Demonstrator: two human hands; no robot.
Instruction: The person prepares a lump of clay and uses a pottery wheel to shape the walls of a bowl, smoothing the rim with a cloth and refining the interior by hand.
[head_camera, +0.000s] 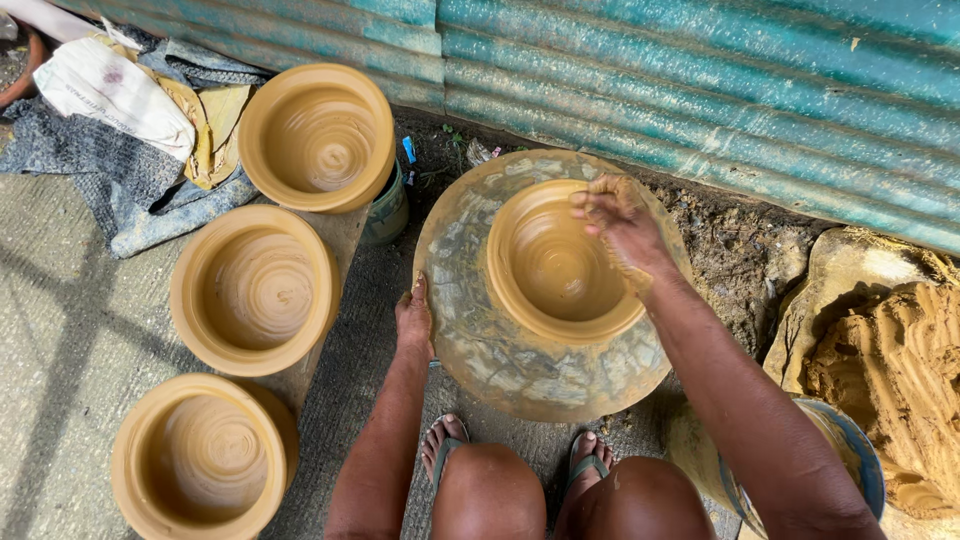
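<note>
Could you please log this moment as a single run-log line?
left hand: on wheel edge | right hand: at wet clay bowl rim | three finished bowls on left

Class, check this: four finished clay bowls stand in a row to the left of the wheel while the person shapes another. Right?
Not quite. The head view shows three finished clay bowls, not four, left of the wheel. The right hand shapes another bowl.

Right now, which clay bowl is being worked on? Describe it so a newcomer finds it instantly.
Start at the teal corrugated metal wall; just below its middle lies a round, clay-smeared potter's wheel. The wet clay bowl sits on that wheel, with the right hand on its far rim and the left hand on the wheel's edge. The three finished bowls stand on a board to the left, untouched.
</note>
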